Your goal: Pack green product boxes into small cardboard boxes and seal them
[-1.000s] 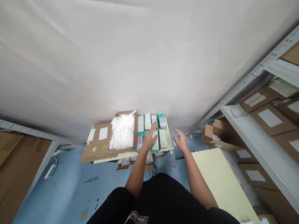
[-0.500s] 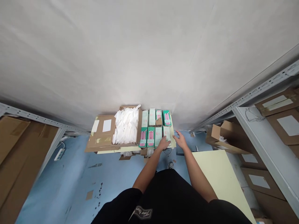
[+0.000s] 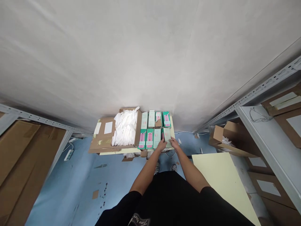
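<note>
My left hand (image 3: pixel 161 145) grips the near left side of a pale green box (image 3: pixel 167 134) at the front right of the small table. On the same box's near right side my right hand (image 3: pixel 174 143) is closed. The box sits slightly askew, with a dark green strip showing along its left. Left of it stand another pale box (image 3: pixel 157 138) and green boxes with pink contents (image 3: pixel 150 137). Behind it is a further row, with a green box (image 3: pixel 166 119) at its right end and a loose brown flap (image 3: pixel 158 123) nearby.
An open carton (image 3: pixel 139 128) full of white packets (image 3: pixel 125 127) stands left of the boxes, its flap (image 3: pixel 103 135) spread out. A pale tabletop (image 3: pixel 218 175) lies to my right. Shelves with cartons (image 3: pixel 30 153) flank both sides, and a wall rises behind.
My right hand has come in from the right and taken hold of the pale green box. My left hand has shifted to its left side. The box has turned slightly.
</note>
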### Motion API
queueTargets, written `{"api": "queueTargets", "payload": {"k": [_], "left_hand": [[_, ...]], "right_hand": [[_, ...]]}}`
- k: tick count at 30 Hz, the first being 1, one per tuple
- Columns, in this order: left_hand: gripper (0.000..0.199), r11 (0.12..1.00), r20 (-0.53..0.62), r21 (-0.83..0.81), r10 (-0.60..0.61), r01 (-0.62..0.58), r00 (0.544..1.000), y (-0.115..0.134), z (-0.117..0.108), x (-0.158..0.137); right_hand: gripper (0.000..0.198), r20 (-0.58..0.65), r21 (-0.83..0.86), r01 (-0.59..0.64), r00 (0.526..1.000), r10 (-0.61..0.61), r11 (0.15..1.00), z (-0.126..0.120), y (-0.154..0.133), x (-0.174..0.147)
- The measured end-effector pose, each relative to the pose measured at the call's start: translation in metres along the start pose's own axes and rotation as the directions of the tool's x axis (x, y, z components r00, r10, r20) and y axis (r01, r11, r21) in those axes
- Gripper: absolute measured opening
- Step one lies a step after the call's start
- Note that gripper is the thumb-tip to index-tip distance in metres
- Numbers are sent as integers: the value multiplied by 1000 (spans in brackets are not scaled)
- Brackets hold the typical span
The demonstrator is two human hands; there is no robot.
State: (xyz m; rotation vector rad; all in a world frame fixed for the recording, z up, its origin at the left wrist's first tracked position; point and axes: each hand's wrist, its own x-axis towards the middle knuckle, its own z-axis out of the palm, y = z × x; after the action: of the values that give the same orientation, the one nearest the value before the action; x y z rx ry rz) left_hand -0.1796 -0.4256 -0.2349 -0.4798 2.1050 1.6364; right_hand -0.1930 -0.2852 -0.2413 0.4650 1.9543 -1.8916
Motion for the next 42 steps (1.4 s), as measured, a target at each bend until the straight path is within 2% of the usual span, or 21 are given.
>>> {"api": "queueTargets", "payload": {"k": [3, 9, 13, 18, 22, 26, 30, 33, 37, 42], "left_hand": [[58, 998, 20, 60, 11, -12, 1000, 2, -6, -7], [64, 971, -82, 207, 137, -118, 987, 14, -13, -30], [64, 971, -103, 154, 201, -184, 974, 26, -21, -38], [65, 958, -59, 83, 279, -274, 958, 31, -22, -41], [72, 923, -32, 10, 384, -384, 923, 33, -12, -43], [74, 884, 99, -14, 467, -468, 879, 48, 3, -47], [75, 843, 230, -57, 533, -536, 814, 70, 31, -58], [78, 824, 310, -73, 554, -562, 773, 82, 64, -70], [80, 808, 426, -75, 555, -584, 714, 89, 123, -92], [75, 806, 577, -99, 525, -584, 626, 91, 207, -134]], "right_hand": [[53, -6, 123, -135, 991, 137, 983, -2, 2, 1], [58, -30, 234, -128, 990, 139, 964, -1, -3, -11], [67, -60, 275, -50, 996, 69, 960, 0, -11, -24], [73, -146, 272, 90, 988, -51, 958, -7, -16, -40], [75, -255, 292, 204, 958, -129, 934, -16, -19, -57], [71, -366, 235, 301, 908, -203, 924, -38, -25, -76], [67, -480, 183, 377, 840, -252, 908, -72, -26, -100], [71, -554, 221, 418, 797, -239, 881, -102, -18, -123], [72, -651, 253, 446, 735, -189, 859, -150, 1, -165], [71, -781, 215, 476, 608, -142, 853, -209, 32, -234]]}}
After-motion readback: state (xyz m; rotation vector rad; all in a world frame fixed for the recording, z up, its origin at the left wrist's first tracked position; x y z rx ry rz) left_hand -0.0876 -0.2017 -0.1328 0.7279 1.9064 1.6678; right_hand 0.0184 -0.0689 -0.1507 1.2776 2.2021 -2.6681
